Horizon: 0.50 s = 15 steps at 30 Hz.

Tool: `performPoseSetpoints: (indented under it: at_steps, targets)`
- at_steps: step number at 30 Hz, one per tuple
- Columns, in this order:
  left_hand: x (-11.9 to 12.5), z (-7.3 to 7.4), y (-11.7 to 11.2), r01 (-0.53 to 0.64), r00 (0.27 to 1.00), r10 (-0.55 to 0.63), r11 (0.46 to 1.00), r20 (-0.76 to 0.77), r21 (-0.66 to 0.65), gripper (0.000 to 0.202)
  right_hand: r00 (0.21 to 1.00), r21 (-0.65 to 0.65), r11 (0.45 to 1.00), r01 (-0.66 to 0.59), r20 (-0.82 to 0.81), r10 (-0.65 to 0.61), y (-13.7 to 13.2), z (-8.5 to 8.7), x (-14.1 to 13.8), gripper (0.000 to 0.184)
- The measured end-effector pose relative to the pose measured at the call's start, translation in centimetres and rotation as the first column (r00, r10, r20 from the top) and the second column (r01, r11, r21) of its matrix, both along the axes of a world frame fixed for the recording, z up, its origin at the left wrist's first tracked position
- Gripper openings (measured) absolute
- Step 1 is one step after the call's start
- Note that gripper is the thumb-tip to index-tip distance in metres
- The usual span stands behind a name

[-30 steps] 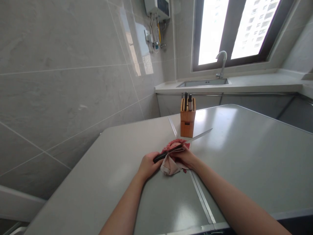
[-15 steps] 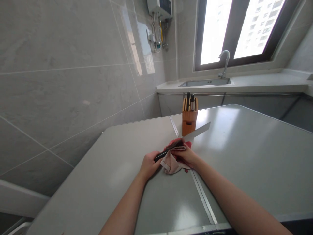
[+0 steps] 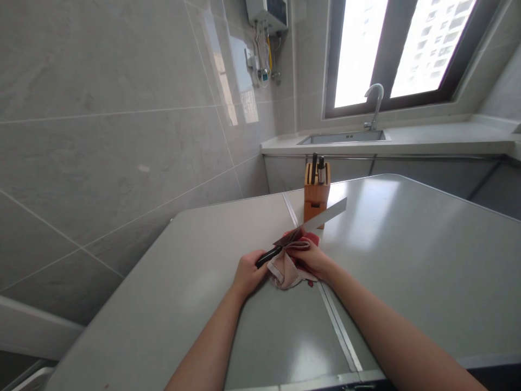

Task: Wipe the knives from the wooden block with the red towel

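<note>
Head view, left to right. The grey wall tiles (image 3: 101, 136) fill the left side, and one wall-mounted water heater (image 3: 266, 13) hangs high up with its pipes beneath it.

On the grey table (image 3: 163, 315), the left hand (image 3: 248, 274) is closed around the black handle (image 3: 268, 257) of one kitchen knife (image 3: 301, 231). The knife is held off the tabletop, and its long steel blade (image 3: 315, 221) angles up and to the right, crossing in front of the knife block in this view.

The right hand (image 3: 311, 259) is closed on a cloth (image 3: 285, 273), pinching it around the base of the blade. The cloth is pale pink with a stitched edge and has a redder part (image 3: 311, 239) beyond the hand; whether that is a second cloth cannot be told. The cloth hangs down to the table just below the hands.

Beyond them stands one wooden knife block (image 3: 316, 190) holding two knives, their two dark handles (image 3: 314, 165) upright in its slots; the other slots look unfilled from here.

Farther back are one steel sink (image 3: 342, 138) set in the counter, one curved faucet (image 3: 376, 100), and one window (image 3: 391, 54) with two bright panes.
</note>
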<state>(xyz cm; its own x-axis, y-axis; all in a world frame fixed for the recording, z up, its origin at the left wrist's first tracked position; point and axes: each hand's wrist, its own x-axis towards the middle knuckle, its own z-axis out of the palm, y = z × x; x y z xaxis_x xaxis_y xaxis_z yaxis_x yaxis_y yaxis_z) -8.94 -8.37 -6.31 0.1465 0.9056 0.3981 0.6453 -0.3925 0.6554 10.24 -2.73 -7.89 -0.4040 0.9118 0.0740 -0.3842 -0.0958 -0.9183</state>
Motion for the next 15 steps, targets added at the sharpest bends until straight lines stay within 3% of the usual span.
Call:
performPoseSetpoints:
  at_steps: [15]
  targets:
    - [-0.08,0.01,-0.01,-0.006,1.000,0.006,1.000,0.003,-0.002,0.021,0.999,0.012,1.000,-0.022,0.035,0.022,-0.21,0.72,0.03,0.035]
